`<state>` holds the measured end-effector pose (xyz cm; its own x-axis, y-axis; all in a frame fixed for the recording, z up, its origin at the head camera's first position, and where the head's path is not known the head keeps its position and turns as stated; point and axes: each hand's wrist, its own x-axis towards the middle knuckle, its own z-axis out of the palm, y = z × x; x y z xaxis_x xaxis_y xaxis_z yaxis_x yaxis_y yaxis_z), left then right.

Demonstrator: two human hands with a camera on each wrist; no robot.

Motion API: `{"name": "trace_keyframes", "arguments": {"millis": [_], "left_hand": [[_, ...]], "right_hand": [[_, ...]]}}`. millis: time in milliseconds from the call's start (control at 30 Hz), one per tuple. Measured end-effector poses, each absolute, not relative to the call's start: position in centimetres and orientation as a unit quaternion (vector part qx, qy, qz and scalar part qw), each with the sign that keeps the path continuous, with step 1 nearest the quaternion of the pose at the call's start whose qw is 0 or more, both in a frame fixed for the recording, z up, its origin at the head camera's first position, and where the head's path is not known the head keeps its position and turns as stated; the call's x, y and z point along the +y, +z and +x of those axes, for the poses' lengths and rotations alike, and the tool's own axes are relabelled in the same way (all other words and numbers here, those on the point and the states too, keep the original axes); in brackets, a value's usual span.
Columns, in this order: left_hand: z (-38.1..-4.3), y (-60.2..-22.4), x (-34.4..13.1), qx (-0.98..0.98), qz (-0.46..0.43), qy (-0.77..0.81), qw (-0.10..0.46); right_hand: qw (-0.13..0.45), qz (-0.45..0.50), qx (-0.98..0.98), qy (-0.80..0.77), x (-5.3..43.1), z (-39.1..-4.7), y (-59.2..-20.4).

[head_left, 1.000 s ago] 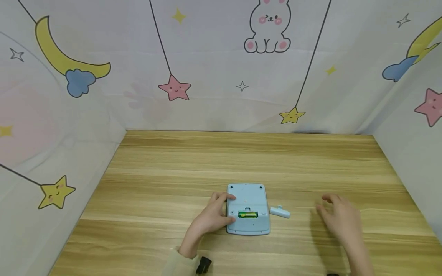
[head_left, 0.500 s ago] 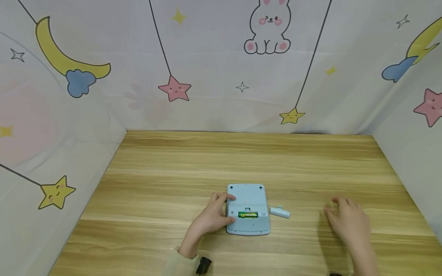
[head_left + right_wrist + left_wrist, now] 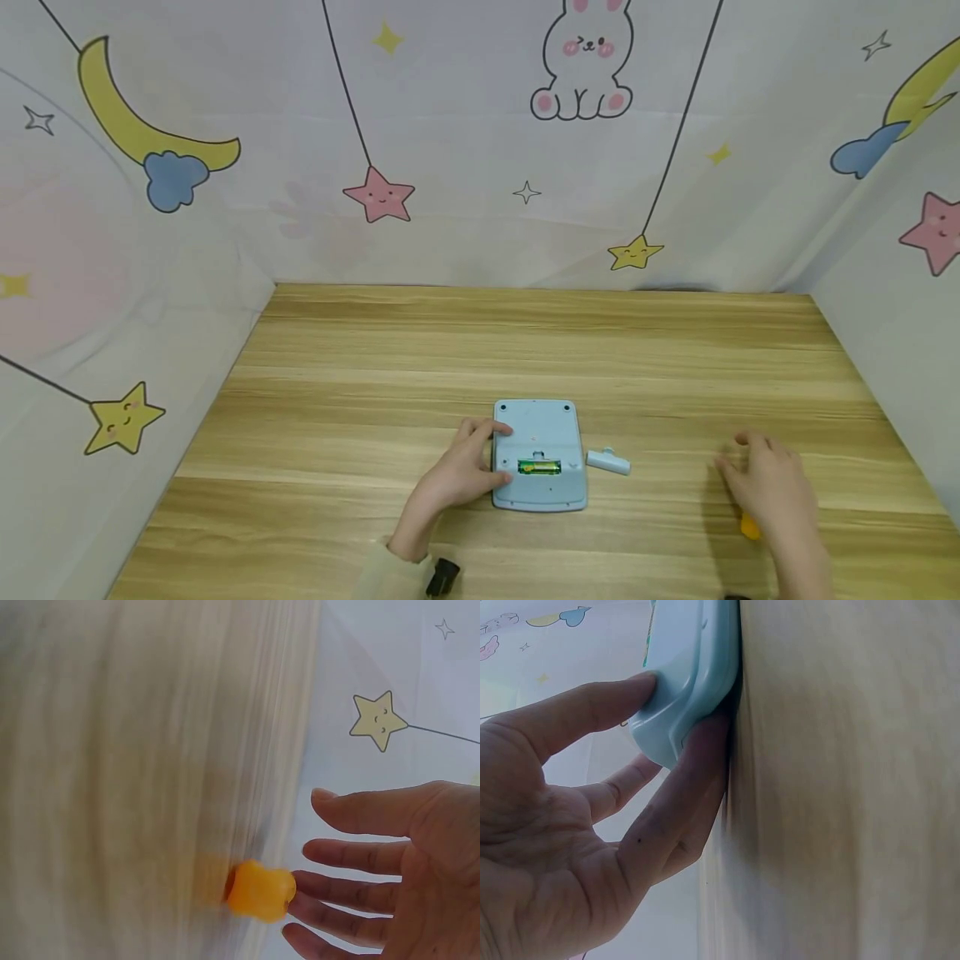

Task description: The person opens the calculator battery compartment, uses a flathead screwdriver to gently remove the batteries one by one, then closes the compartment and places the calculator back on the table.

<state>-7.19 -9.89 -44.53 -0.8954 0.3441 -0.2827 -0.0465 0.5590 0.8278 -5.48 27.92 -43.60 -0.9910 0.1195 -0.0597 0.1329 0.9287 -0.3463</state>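
My left hand (image 3: 461, 471) holds the left edge of a light blue calculator (image 3: 536, 492), which lies face down on the table. In the left wrist view the thumb presses on its back and other fingers (image 3: 679, 802) curl at its edge. A green battery (image 3: 539, 467) lies in its uncovered compartment. Right of it rests the loose light blue battery cover (image 3: 608, 461). My right hand (image 3: 772, 487) is over the right side of the table, fingers loosely spread. Close by its fingertips in the right wrist view is an orange lobed piece (image 3: 261, 891), mostly hidden under the hand in the head view.
The wood-grain table (image 3: 420, 350) is bounded by white printed cloth (image 3: 465, 242) at the back and both sides. Near the left sleeve (image 3: 390, 575) a small black piece (image 3: 442, 577) shows at the wrist.
My right hand has moved to the right and a little toward the body. The orange piece has come into sight beneath it. My left hand and the calculator have stayed put.
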Motion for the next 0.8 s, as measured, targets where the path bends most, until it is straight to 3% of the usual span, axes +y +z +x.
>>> {"name": "trace_keyframes", "arguments": {"millis": [333, 800], "left_hand": [[-7.2, -44.6, -10.0, 0.857, 0.090, 0.462, 0.210], [-7.3, -44.6, -9.9, 0.858, 0.093, 0.460, 0.208]], "right_hand": [[0.023, 0.080, 0.978, -0.193, 28.7, -5.1, -43.8], [0.148, 0.086, 0.967, -0.188, 29.6, -5.0, -43.6]]}}
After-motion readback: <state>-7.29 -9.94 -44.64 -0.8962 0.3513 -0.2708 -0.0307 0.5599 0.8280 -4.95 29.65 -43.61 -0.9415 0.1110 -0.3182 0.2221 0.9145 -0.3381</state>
